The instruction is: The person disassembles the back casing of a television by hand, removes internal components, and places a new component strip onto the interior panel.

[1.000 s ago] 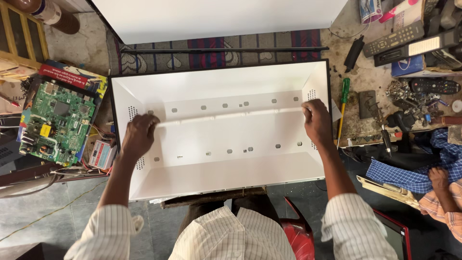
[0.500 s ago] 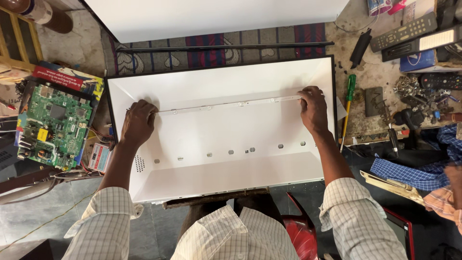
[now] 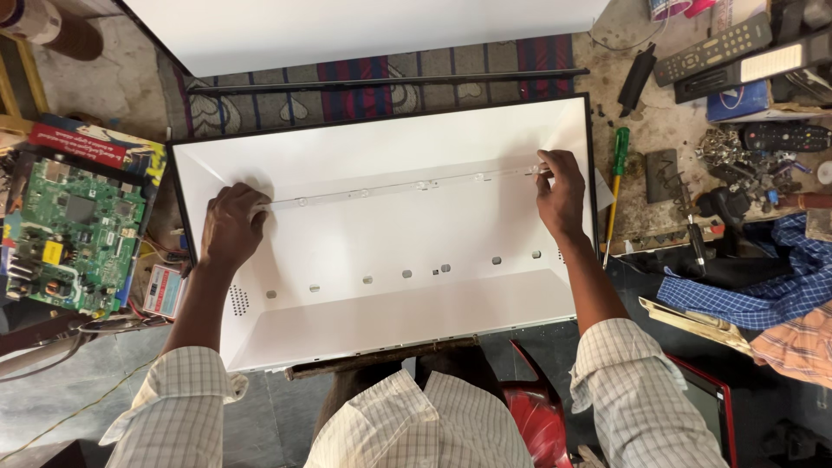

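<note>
A white, shallow back tray point(image 3: 381, 303) of a flat screen lies in front of me with a black rim. A thin white light strip point(image 3: 416, 185) with small lenses spans its upper part. My left hand point(image 3: 232, 227) pinches the strip's left end. My right hand point(image 3: 562, 192) grips the strip's right end near the tray's right wall. A second row of small lenses point(image 3: 407, 274) runs along the tray's lower part.
A green circuit board point(image 3: 69, 238) lies left of the tray. A green-handled screwdriver point(image 3: 617, 173), remote controls point(image 3: 711, 48), screws and tools crowd the right. A white sheet point(image 3: 364, 30) and a black bar point(image 3: 390, 81) lie beyond the tray. Blue checked cloth point(image 3: 745, 277) sits right.
Both hands have moved toward the tray's upper part, carrying the light strip up off the lower middle; its ends are now held in my fingers.
</note>
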